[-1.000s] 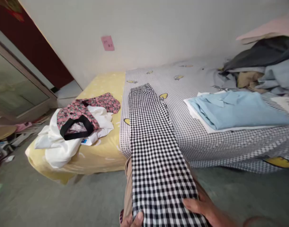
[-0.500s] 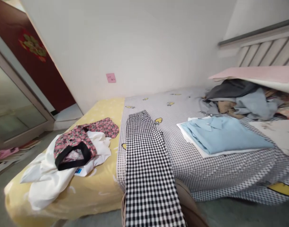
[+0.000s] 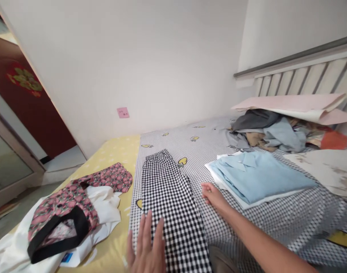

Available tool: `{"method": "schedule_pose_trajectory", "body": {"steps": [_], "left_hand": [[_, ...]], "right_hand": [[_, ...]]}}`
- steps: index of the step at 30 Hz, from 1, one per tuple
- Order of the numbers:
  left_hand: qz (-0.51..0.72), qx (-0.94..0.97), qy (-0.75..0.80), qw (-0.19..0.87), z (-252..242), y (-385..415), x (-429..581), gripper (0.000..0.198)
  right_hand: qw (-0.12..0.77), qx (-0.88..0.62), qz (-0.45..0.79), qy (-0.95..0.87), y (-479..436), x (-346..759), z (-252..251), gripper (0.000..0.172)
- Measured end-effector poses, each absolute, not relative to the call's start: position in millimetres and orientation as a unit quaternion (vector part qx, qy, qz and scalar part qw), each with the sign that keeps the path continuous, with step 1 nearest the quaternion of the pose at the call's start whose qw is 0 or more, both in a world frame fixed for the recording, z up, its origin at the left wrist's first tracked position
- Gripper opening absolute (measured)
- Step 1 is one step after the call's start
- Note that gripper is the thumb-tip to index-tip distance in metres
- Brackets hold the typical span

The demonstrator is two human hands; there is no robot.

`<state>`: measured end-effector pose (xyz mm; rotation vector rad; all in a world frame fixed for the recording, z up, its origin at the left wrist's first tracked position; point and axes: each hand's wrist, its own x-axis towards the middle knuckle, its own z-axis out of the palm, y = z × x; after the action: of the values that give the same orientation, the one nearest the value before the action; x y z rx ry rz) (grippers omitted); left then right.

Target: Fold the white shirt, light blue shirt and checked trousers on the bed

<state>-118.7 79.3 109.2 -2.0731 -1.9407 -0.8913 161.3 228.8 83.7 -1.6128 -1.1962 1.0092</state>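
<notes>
Black-and-white checked pants (image 3: 173, 201) lie lengthwise on the bed, waistband toward the wall, lower end running out of view. Over their left edge near the bottom, my left hand (image 3: 147, 244) is spread with fingers apart, holding nothing; whether it touches the cloth is unclear. My right hand (image 3: 212, 194) is just right of the pants, its fingers curled; nothing can be made out in it. Farther right, a folded light blue shirt (image 3: 258, 174) rests on a white garment (image 3: 223, 182).
On the yellow sheet (image 3: 116, 148) at left lie a floral garment with a black band (image 3: 60, 231) and white cloth (image 3: 105, 204). Piled clothes (image 3: 255, 121) under a pink sheet (image 3: 289, 102) stand at the back right. A headboard (image 3: 298, 76) rises behind.
Both of my hands have come into view, the left over the pants and the right beside them. The camera view has shifted, while the clothes lie as before.
</notes>
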Motion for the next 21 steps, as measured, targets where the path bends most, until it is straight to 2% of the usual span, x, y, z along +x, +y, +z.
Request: {"method": "schedule_pose_trajectory", "body": {"steps": [2,4,9,12,14,15,18,21], "left_hand": [[-0.230,-0.727,-0.637,0.113,96.8,112.9,-98.5,0.053],[-0.165,-0.734,-0.651,0.101,79.9,141.1,-90.9,0.054],[-0.083,-0.731,-0.675,0.047,47.6,179.6,-97.1,0.052],[-0.075,-0.734,-0.675,0.022,44.4,188.7,-98.7,0.053],[-0.090,-0.729,-0.678,0.035,44.8,194.2,-100.7,0.053],[-0.099,-0.723,-0.682,0.051,45.0,197.4,-102.8,0.052],[-0.102,-0.716,-0.686,0.077,43.5,208.4,-112.7,0.052],[-0.092,-0.740,-0.664,0.055,39.0,216.2,-123.4,0.053]], "right_hand": [[0.435,-0.663,0.372,-0.482,264.2,150.1,79.1,0.051],[0.434,-0.668,0.350,-0.494,288.3,142.8,73.0,0.056],[0.433,-0.643,0.339,-0.533,322.8,135.3,63.8,0.058],[0.441,-0.616,0.333,-0.562,334.9,135.7,63.8,0.037],[0.450,-0.609,0.320,-0.570,338.1,138.5,63.0,0.018],[0.455,-0.612,0.312,-0.567,338.4,140.5,61.9,0.013],[0.462,-0.639,0.286,-0.544,336.5,146.0,56.6,0.014],[0.451,-0.656,0.269,-0.542,335.5,149.4,52.6,0.011]]}}
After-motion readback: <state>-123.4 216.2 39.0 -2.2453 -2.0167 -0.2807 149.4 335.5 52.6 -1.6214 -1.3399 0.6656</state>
